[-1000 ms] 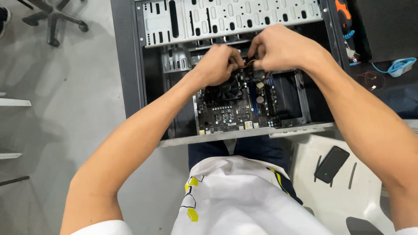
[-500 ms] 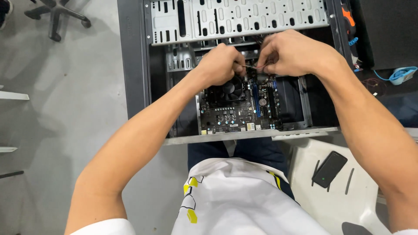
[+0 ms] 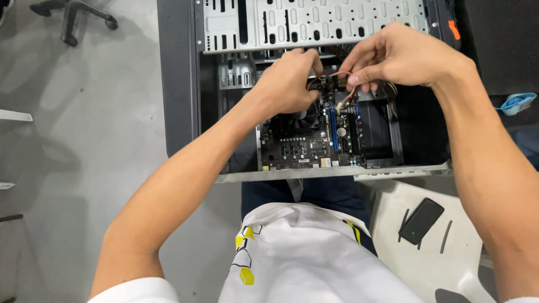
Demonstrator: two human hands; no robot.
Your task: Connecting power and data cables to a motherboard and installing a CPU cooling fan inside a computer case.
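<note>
An open computer case lies on its side in front of me, with a dark motherboard inside. My left hand is curled over the board near the fan, its fingertips on a thin reddish cable. My right hand pinches the same cable and a small connector just above the board. The fingers hide where the cable ends.
A perforated metal drive cage spans the top of the case. A black phone lies on a white plastic chair at lower right. An office chair base stands on the grey floor at upper left. A blue object sits far right.
My hands have shifted a little apart, and the right hand has lifted the reddish cable, which now shows between the two hands. The view has drifted slightly.
</note>
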